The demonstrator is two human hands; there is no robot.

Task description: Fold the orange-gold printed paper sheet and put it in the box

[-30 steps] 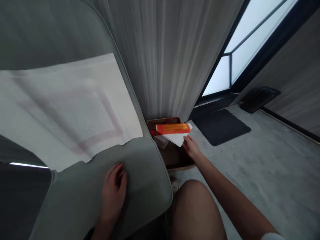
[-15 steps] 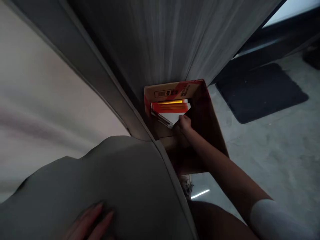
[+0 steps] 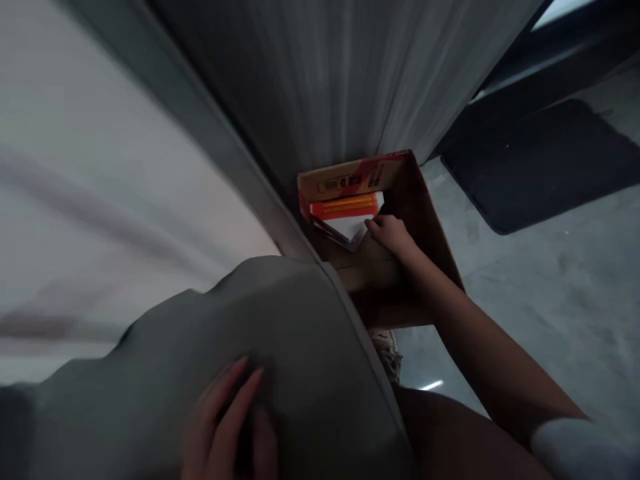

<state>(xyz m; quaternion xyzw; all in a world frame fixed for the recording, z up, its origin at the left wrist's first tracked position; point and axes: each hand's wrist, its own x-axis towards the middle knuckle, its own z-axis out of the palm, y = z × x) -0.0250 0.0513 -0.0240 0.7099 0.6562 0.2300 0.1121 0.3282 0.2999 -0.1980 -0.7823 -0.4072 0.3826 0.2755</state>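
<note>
An open cardboard box (image 3: pixel 350 179) with red print stands on the floor, wedged between a seat and a curtain. Inside it lies an orange-and-white packet (image 3: pixel 344 207), with a white sheet (image 3: pixel 347 228) folded or tucked below the orange part. My right hand (image 3: pixel 393 235) reaches into the box, fingertips just right of the white sheet, and appears to hold nothing. My left hand (image 3: pixel 225 423) lies spread on a grey-green padded cushion (image 3: pixel 280 313). The box's lower inside is partly hidden by the cushion and my arm.
A pale cloth (image 3: pixel 125 200) covers the seat at the left. A grey pleated curtain (image 3: pixel 320 80) hangs behind the box. A dark mat (image 3: pixel 540 160) lies on the grey floor (image 3: pixel 525 313) at the right. My bare thigh (image 3: pixel 465 433) and a shoe (image 3: pixel 387 353) are below.
The orange packet has gone from above the box to inside it. My right hand has shifted right, off the white sheet. My left hand shows more, and the view has tilted down.
</note>
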